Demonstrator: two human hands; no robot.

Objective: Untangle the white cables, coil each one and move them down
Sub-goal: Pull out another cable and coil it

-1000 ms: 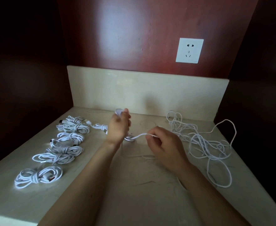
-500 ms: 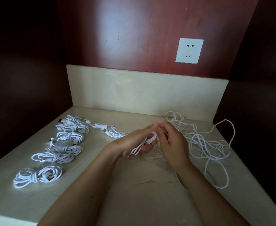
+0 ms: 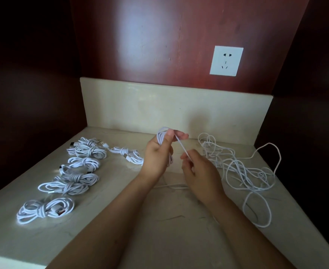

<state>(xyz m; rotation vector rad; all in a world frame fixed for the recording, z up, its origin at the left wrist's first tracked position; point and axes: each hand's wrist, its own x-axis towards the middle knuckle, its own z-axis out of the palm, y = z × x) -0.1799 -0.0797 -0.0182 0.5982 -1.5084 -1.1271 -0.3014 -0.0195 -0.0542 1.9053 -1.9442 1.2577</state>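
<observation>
I see the left hand (image 3: 157, 156) curled round a small coil of thin white cable (image 3: 160, 135), thumb on the loops. Its free strand runs to the right hand (image 3: 200, 171), pinched at the fingertips. The loose white cable tangle (image 3: 237, 166) lies right of those fingers, the knotted white bundles (image 3: 78, 171) left.

We see the left hand (image 3: 157, 158) raised below and to the left of the wall socket (image 3: 226, 61), with its fingers curled round a small coil (image 3: 162, 136) of white cable. From this coil one strand (image 3: 181, 145) goes to the right hand (image 3: 200, 173), which pinches it lower, nearly under the socket. The tangled cables (image 3: 241, 166) lie on the worktop (image 3: 169, 220) straight below the socket. Several tied bundles (image 3: 78, 183) lie far down-left of the socket.
</observation>
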